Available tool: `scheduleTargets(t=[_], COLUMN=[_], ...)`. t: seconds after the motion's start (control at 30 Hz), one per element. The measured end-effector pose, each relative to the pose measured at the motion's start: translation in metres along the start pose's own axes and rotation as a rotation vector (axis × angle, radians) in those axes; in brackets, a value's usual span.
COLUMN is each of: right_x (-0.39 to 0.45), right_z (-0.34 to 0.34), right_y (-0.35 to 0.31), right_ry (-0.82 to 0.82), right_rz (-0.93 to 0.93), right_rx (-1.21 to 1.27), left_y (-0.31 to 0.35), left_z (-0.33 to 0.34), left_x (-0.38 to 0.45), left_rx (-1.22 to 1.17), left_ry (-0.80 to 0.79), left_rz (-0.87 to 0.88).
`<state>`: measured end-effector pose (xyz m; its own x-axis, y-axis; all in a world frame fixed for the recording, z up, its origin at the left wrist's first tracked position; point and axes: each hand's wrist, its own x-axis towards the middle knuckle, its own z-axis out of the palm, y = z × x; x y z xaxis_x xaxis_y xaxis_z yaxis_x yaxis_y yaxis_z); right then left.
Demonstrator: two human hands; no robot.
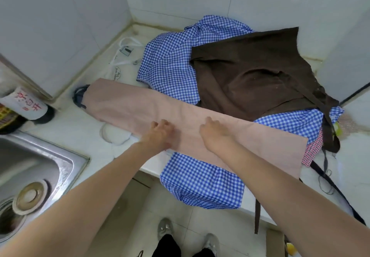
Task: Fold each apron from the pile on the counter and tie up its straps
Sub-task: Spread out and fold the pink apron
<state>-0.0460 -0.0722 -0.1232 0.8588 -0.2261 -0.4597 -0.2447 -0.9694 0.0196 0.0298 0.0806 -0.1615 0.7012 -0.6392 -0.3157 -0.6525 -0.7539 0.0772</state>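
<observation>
Pink apron: folded into long strip across table; left hand and right hand press it, fingers loosely curled, flattening creases.

Home kitchen, by the look. A steel sink with a drain strainer is set into a pale stone counter. White wall tiles are seen behind it, with stained grout at the corner joint. A labelled bottle is laid by the sink. Aprons are piled on the counter. A tiled floor is seen below.
</observation>
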Motion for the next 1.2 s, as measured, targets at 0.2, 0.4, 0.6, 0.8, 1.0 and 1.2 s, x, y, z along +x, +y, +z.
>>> scheduleTargets(t=[0.2,0.4,0.6,0.8,1.0,1.2], right_x=[0.05,0.091,0.094,0.091,0.074,0.034], right_z=[0.007,0.008,-0.002,-0.008,-0.01,-0.017], right_y=[-0.073,-0.08,-0.09,-0.095,-0.076,0.003], right_ry=[0.044,-0.207,-0.298,-0.291,-0.234,0.082], right_rz=[-0.136,0.043,0.089,0.078,-0.04,-0.087], right_rx=[0.029,0.094,-0.03,-0.087,0.028,0.194], left_y=[-0.041,-0.121,-0.177,-0.188,-0.108,0.003], left_z=[-0.005,-0.005,-0.017,-0.037,-0.044,-0.019], left_x=[0.008,0.024,0.044,0.049,0.043,0.024], left_rx=[0.089,-0.078,-0.039,0.185,0.155,0.086], left_ry=[0.008,-0.21,-0.332,-0.37,0.041,-0.035], left_rz=[0.089,-0.111,-0.392,-0.323,0.056,0.42])
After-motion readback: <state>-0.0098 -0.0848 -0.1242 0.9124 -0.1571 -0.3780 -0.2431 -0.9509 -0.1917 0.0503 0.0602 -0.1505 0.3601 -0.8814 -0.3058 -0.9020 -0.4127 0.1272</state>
